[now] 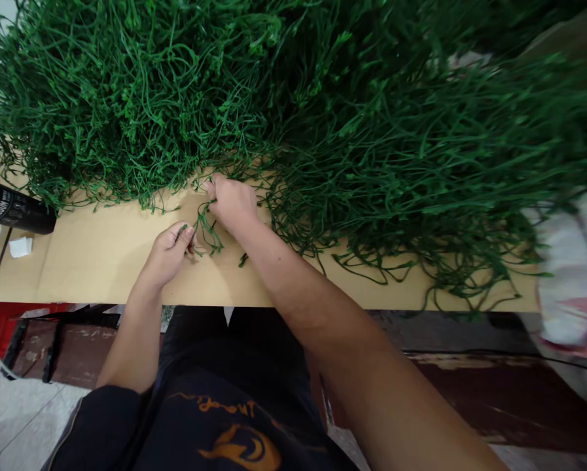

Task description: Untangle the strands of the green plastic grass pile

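A small green sprig (205, 227) is held between both hands, low over the tan-covered counter (101, 261), just in front of the heap of green strands (293, 98). The left hand (168, 252) is closed, with the sprig's lower end pinched between thumb and fingertips. The right hand (231, 201) is closed narrowly on the sprig's upper end, and its fingertips lie at the near edge of the heap. The heap covers the far part of the counter, and loose strands trail over the near right edge. A black canister (13, 209) is seen lying at the left end, with a small white scrap (21, 246) just beside it. A white and red cloth (572, 275) is seen at the far right, blurred.
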### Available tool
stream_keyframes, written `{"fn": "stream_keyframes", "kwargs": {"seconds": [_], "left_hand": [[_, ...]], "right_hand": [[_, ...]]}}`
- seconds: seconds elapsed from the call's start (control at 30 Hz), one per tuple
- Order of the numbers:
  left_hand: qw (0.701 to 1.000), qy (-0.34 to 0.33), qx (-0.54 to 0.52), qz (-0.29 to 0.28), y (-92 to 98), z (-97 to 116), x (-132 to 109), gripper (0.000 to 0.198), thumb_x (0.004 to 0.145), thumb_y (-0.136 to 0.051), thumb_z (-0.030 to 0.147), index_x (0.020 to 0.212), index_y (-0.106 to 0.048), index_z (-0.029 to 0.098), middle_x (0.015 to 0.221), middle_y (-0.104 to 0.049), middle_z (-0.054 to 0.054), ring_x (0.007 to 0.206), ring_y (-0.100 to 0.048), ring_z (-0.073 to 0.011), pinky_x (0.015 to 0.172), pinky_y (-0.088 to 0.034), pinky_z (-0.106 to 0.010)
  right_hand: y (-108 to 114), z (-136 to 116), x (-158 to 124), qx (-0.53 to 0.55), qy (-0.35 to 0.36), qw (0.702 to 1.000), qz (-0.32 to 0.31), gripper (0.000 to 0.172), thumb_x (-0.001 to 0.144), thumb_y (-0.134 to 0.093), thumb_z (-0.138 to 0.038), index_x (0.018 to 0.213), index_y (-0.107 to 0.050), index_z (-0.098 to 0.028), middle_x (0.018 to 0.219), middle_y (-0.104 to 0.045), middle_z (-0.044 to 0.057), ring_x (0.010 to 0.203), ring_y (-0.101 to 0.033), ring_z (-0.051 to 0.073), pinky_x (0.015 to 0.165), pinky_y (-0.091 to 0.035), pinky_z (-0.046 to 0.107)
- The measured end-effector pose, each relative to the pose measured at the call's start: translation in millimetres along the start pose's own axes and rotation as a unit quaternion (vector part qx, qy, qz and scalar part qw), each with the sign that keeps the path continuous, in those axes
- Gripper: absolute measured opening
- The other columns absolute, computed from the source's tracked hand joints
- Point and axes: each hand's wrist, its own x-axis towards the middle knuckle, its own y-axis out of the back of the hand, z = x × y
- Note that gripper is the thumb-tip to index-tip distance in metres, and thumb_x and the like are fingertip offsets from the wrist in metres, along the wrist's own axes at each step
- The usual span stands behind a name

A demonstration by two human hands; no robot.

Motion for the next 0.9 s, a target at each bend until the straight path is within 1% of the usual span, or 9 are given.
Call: {"fn": "stream_keyframes", "kwargs": {"seconds": [0.17, 0.3, 0.33, 0.37, 0.43, 0.5, 0.57, 0.7, 0.9], "left_hand": [[0.996, -0.072, -0.020, -0.057, -6.8, 10, -20, 0.039, 0.084, -0.041, 0.052, 0.063, -0.045, 0.020, 0.056, -0.041, 0.002, 0.050, -0.037, -0.0087, 0.049, -0.036, -0.023], [0.930, -0.240, -0.013, -0.278, -11.6, 42, -45, 0.036, 0.088, -0.034, 0.044, 0.062, -0.047, 0.022, 0.051, -0.045, 0.001, 0.050, -0.042, -0.0110, 0.057, -0.041, -0.027], [0.926, -0.242, -0.003, -0.288, -11.1, 47, -47, 0.036, 0.089, -0.033, 0.043, 0.063, -0.047, 0.022, 0.051, -0.045, 0.001, 0.050, -0.042, -0.0114, 0.057, -0.042, -0.028], [0.942, -0.221, 0.003, -0.251, -9.9, 49, -47, 0.035, 0.088, -0.034, 0.043, 0.064, -0.047, 0.023, 0.052, -0.046, 0.001, 0.051, -0.042, -0.0115, 0.056, -0.041, -0.027], [0.986, -0.140, -0.007, -0.085, -5.7, 44, -40, 0.032, 0.085, -0.040, 0.048, 0.067, -0.046, 0.022, 0.056, -0.045, 0.001, 0.051, -0.040, -0.0105, 0.052, -0.039, -0.026], [0.994, -0.075, -0.033, 0.076, -1.2, 30, -26, 0.031, 0.077, -0.053, 0.052, 0.073, -0.045, 0.022, 0.059, -0.042, 0.003, 0.051, -0.036, -0.0088, 0.049, -0.035, -0.023], [0.987, -0.050, -0.048, 0.146, 0.3, 13, -12, 0.036, 0.068, -0.064, 0.050, 0.082, -0.046, 0.022, 0.057, -0.034, 0.006, 0.049, -0.031, -0.0074, 0.047, -0.030, -0.021], [0.995, 0.006, -0.003, 0.101, -10.1, -6, 5, 0.040, 0.064, -0.071, 0.040, 0.091, -0.049, 0.020, 0.052, -0.026, 0.010, 0.046, -0.026, -0.0059, 0.046, -0.026, -0.020], [0.997, 0.004, 0.005, 0.078, -20.0, -5, 13, 0.023, 0.076, -0.057, 0.034, 0.066, -0.046, 0.017, 0.055, -0.035, 0.006, 0.052, -0.033, -0.0064, 0.051, -0.029, -0.020]], "right_hand": [[-3, -2, 1, -0.008, 0.019, 1.000, 0.007, 0.039, 0.093, -0.024, -0.032, 0.109, -0.055, -0.015, 0.084, -0.069, 0.013, 0.082, -0.065, 0.022, 0.068, -0.042, 0.029], [-2, -2, 5, 0.000, -0.003, 1.000, 0.005, 0.034, 0.091, -0.029, -0.030, 0.104, -0.057, -0.015, 0.089, -0.068, 0.014, 0.085, -0.065, 0.024, 0.067, -0.043, 0.030], [-1, -2, 5, 0.002, -0.008, 1.000, 0.011, 0.034, 0.091, -0.029, -0.030, 0.104, -0.057, -0.015, 0.091, -0.068, 0.014, 0.086, -0.064, 0.024, 0.067, -0.043, 0.030], [-1, -1, 5, 0.002, -0.011, 1.000, 0.015, 0.035, 0.091, -0.028, -0.030, 0.104, -0.057, -0.015, 0.091, -0.068, 0.014, 0.086, -0.064, 0.024, 0.068, -0.043, 0.030], [-1, -1, 4, 0.003, -0.010, 1.000, 0.019, 0.036, 0.092, -0.027, -0.031, 0.105, -0.057, -0.015, 0.090, -0.068, 0.013, 0.086, -0.064, 0.024, 0.069, -0.043, 0.031], [-1, -1, 2, 0.007, -0.006, 1.000, 0.011, 0.035, 0.091, -0.028, -0.032, 0.104, -0.057, -0.016, 0.090, -0.069, 0.013, 0.085, -0.065, 0.024, 0.069, -0.043, 0.031], [0, 0, 1, 0.013, 0.000, 1.000, 0.007, 0.033, 0.091, -0.031, -0.033, 0.102, -0.058, -0.017, 0.090, -0.069, 0.012, 0.086, -0.065, 0.025, 0.068, -0.043, 0.031], [0, 0, 2, 0.004, 0.000, 1.000, 0.008, 0.033, 0.091, -0.031, -0.034, 0.104, -0.057, -0.019, 0.090, -0.069, 0.012, 0.086, -0.065, 0.024, 0.068, -0.043, 0.031], [0, 0, 3, -0.007, 0.001, 1.000, 0.008, 0.036, 0.092, -0.028, -0.034, 0.106, -0.057, -0.017, 0.088, -0.069, 0.011, 0.085, -0.065, 0.023, 0.068, -0.043, 0.030]]}}
